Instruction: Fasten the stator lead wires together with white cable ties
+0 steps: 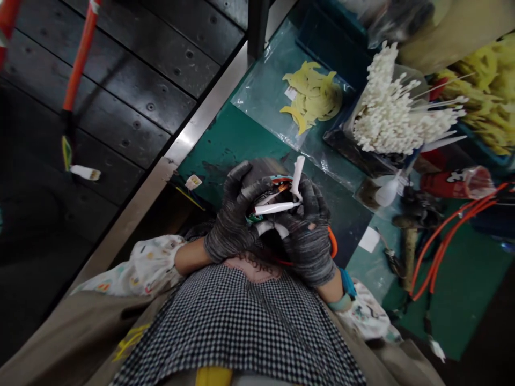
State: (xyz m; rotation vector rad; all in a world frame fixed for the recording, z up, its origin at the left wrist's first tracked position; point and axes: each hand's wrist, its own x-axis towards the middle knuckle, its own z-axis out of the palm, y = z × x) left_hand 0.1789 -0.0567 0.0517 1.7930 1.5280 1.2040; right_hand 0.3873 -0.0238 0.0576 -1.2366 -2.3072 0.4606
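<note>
In the head view, one dark, round, apparently metal housing [261, 169] is held at the near edge of the green tabletop [225, 134], with the grey-gloved left grip [235, 214] and grey-gloved right grip [309, 230] curled around its sides. It looks heavy and stiff, best held by its outer wall; the two white tubular sleeves [276, 208] at its opening seem light and bendable. The flat yellow crescent-shaped pieces [317, 99] overlap too much to count.
</note>
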